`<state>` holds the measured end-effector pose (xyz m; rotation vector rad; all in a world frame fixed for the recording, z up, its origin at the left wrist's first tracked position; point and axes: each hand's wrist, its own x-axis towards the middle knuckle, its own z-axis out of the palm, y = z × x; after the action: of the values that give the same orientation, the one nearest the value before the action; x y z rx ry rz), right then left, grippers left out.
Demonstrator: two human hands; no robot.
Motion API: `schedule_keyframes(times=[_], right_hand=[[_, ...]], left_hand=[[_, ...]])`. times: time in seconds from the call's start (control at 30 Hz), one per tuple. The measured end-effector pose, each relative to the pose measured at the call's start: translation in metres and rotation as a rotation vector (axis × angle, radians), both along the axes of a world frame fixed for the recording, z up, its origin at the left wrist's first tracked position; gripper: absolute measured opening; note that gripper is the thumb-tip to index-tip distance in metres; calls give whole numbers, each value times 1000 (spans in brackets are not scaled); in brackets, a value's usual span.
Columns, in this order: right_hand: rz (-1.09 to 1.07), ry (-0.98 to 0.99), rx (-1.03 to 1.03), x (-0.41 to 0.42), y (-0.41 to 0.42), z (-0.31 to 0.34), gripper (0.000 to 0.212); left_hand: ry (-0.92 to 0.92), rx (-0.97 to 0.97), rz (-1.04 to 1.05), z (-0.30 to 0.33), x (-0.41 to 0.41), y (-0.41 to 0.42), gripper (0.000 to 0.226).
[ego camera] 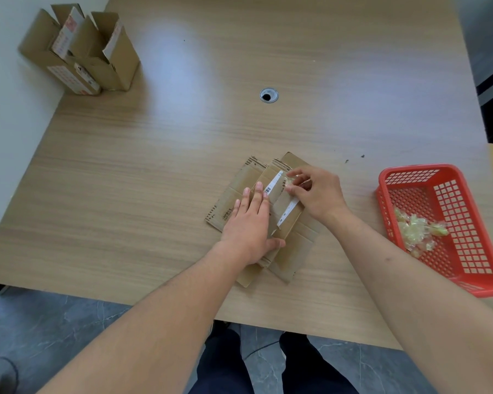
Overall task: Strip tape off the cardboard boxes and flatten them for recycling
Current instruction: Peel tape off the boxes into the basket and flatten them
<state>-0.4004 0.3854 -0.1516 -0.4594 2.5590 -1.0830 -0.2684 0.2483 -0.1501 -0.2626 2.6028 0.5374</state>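
A flattened cardboard box lies on the wooden table in front of me, on top of other flat cardboard. A white barcode label runs across it. My left hand presses flat on the box with straight fingers, thumb hooked at its near edge. My right hand pinches a crumpled bit of clear tape just above the box's far end. Two open upright cardboard boxes with taped labels stand at the table's far left corner.
A red plastic basket sits at the right edge of the table, with a wad of stripped clear tape inside. A round cable grommet is set in the table's middle. Grey floor and my legs show below the near edge.
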Motion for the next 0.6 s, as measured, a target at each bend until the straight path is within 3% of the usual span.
schedule_keyframes(times=[0.1, 0.27, 0.37, 0.5, 0.6], right_hand=[[58, 54, 96, -6, -1, -1, 30], [119, 152, 159, -6, -3, -1, 12], [-113, 97, 57, -8, 5, -1, 6], [-511, -252, -214, -4, 8, 4, 10], [-511, -287, -254, -2, 9, 5, 8]], left_hand=[[-8, -3, 0, 2, -1, 1, 120], [-56, -76, -43, 12, -9, 1, 122], [-87, -124, -96, 22, -14, -10, 128], [-184, -186, -161, 34, -23, -20, 130], [-231, -239, -152, 43, -32, -8, 120]])
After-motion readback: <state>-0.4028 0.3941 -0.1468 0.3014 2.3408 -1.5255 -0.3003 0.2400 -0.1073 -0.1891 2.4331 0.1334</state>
